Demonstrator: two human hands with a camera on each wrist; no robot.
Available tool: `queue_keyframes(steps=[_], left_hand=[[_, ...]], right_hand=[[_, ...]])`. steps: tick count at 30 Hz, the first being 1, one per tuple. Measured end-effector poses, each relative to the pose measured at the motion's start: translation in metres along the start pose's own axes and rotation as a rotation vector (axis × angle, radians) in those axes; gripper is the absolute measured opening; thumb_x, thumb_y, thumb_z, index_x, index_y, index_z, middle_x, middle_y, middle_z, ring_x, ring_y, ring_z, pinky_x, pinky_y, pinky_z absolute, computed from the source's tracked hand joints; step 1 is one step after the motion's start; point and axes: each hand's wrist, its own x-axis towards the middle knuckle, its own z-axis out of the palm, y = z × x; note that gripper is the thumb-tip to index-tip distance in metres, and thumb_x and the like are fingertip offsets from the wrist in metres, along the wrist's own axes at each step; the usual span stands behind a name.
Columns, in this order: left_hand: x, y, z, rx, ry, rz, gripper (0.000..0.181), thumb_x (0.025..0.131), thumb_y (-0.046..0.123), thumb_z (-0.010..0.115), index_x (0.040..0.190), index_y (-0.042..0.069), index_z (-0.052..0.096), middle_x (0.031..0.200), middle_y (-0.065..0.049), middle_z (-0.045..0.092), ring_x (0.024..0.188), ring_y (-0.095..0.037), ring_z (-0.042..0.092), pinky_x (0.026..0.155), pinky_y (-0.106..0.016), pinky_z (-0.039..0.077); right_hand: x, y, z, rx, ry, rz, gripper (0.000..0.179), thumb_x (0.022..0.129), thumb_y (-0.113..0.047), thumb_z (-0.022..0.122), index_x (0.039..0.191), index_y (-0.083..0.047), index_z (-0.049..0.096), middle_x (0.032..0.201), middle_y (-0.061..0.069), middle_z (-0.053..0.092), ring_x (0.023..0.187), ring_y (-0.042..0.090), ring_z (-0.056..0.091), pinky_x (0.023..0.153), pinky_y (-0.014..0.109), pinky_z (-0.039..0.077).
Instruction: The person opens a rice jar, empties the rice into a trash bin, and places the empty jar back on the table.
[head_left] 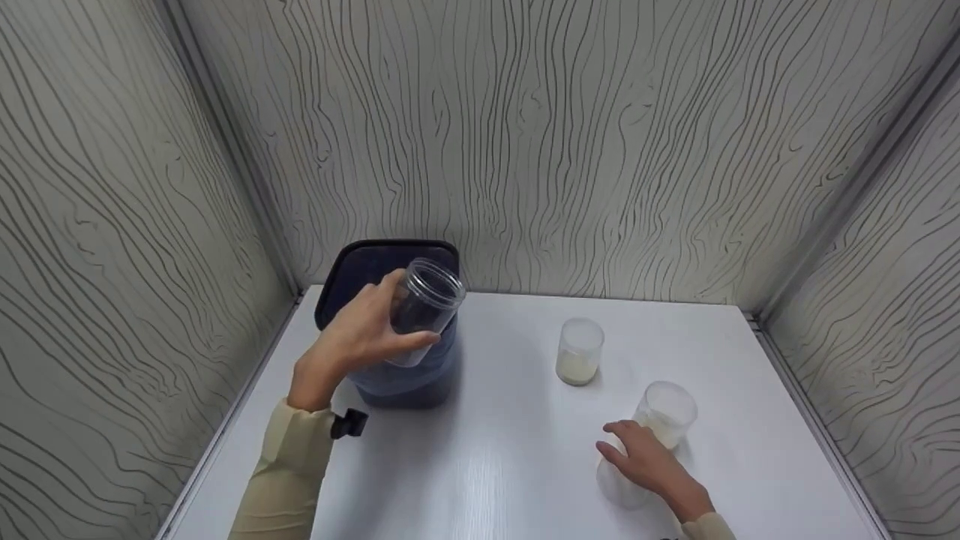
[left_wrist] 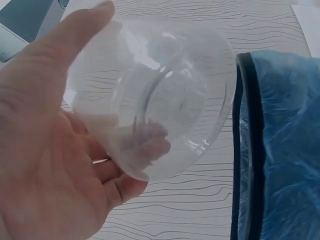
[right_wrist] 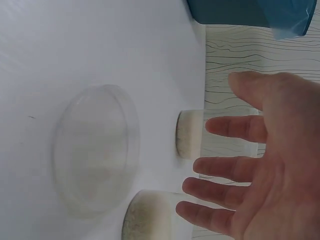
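In the head view my left hand (head_left: 356, 326) grips a clear plastic jar (head_left: 431, 292), tilted, above the bin's front rim. The left wrist view shows the thumb on one side of this jar (left_wrist: 175, 100) and fingers behind it. Low over the table, my right hand (head_left: 651, 461) is spread and holds nothing. Partly under it lies a clear round container (right_wrist: 95, 150), whose kind I cannot tell. Just beyond that hand stands a clear jar (head_left: 667, 409) with pale contents at its bottom. A similar jar (head_left: 579, 352) stands farther back.
A dark blue bin (head_left: 405, 397) with a blue plastic liner (left_wrist: 292, 140) stands at the table's back left. Wood-grain patterned panels (head_left: 525, 150) close in the white table (head_left: 495, 420) at the back and both sides.
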Motion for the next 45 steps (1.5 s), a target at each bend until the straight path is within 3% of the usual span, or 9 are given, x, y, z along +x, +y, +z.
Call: queue_keyframes(steps=[6, 13, 18, 22, 26, 34, 39, 45], left_hand=[[-0.004, -0.006, 0.011, -0.056, 0.011, 0.032, 0.104, 0.072, 0.062, 0.078, 0.152, 0.016, 0.03, 0.128, -0.008, 0.061, 0.119, -0.027, 0.055, 0.097, -0.049, 0.048], [-0.012, -0.01, 0.026, -0.072, 0.021, 0.046, 0.107, 0.071, 0.058, 0.08, 0.153, 0.013, 0.03, 0.144, -0.013, 0.052, 0.136, -0.036, 0.045, 0.107, -0.054, 0.041], [-0.02, -0.01, 0.034, -0.078, 0.055, 0.048, 0.105, 0.07, 0.053, 0.083, 0.153, 0.014, 0.031, 0.137, -0.01, 0.057, 0.129, -0.032, 0.051, 0.102, -0.051, 0.046], [-0.028, -0.012, 0.043, -0.12, 0.088, 0.057, 0.104, 0.069, 0.048, 0.085, 0.152, 0.013, 0.032, 0.138, -0.009, 0.056, 0.129, -0.03, 0.051, 0.104, -0.052, 0.044], [-0.035, -0.017, 0.055, -0.158, 0.1, 0.063, 0.105, 0.07, 0.046, 0.086, 0.152, 0.011, 0.032, 0.146, -0.009, 0.05, 0.134, -0.03, 0.047, 0.112, -0.052, 0.036], [-0.048, -0.027, 0.075, -0.241, 0.111, 0.027, 0.105, 0.069, 0.05, 0.085, 0.152, 0.013, 0.031, 0.14, -0.012, 0.053, 0.127, -0.03, 0.051, 0.102, -0.053, 0.045], [-0.052, -0.033, 0.086, -0.291, 0.086, 0.048, 0.103, 0.071, 0.047, 0.085, 0.15, 0.011, 0.031, 0.139, -0.013, 0.052, 0.129, -0.031, 0.05, 0.103, -0.051, 0.044], [-0.057, -0.04, 0.101, -0.329, 0.033, 0.027, 0.104, 0.072, 0.046, 0.084, 0.15, 0.008, 0.028, 0.144, -0.017, 0.048, 0.134, -0.033, 0.047, 0.107, -0.052, 0.041]], right_hand=[[0.001, -0.009, -0.018, -0.025, 0.067, -0.048, 0.043, 0.097, -0.04, 0.057, 0.123, -0.006, 0.062, 0.135, 0.025, 0.054, 0.126, 0.046, 0.05, 0.104, 0.06, 0.04], [0.001, -0.017, -0.037, -0.051, 0.183, -0.105, 0.041, 0.098, -0.036, 0.056, 0.123, -0.004, 0.062, 0.137, 0.027, 0.053, 0.127, 0.047, 0.048, 0.104, 0.06, 0.04], [0.002, -0.017, -0.051, -0.098, 0.311, -0.126, 0.035, 0.096, -0.028, 0.06, 0.12, -0.002, 0.063, 0.135, 0.029, 0.052, 0.127, 0.049, 0.045, 0.101, 0.065, 0.04], [0.004, -0.008, -0.06, -0.113, 0.362, -0.109, 0.036, 0.095, -0.024, 0.061, 0.122, 0.0, 0.061, 0.136, 0.032, 0.049, 0.128, 0.052, 0.041, 0.098, 0.069, 0.039], [0.006, 0.003, -0.065, -0.112, 0.364, -0.081, 0.039, 0.095, -0.023, 0.06, 0.125, 0.002, 0.059, 0.137, 0.035, 0.046, 0.128, 0.055, 0.037, 0.098, 0.071, 0.037], [0.011, 0.013, -0.071, -0.18, 0.284, -0.019, 0.047, 0.097, -0.028, 0.057, 0.132, 0.003, 0.053, 0.139, 0.038, 0.041, 0.129, 0.058, 0.033, 0.098, 0.073, 0.034], [0.014, 0.022, -0.067, -0.198, 0.266, 0.003, 0.049, 0.097, -0.028, 0.058, 0.133, 0.004, 0.051, 0.14, 0.039, 0.039, 0.13, 0.059, 0.032, 0.097, 0.074, 0.034], [0.015, 0.032, -0.06, -0.209, 0.246, 0.026, 0.052, 0.096, -0.028, 0.058, 0.135, 0.005, 0.049, 0.14, 0.04, 0.038, 0.129, 0.06, 0.031, 0.097, 0.074, 0.034]])
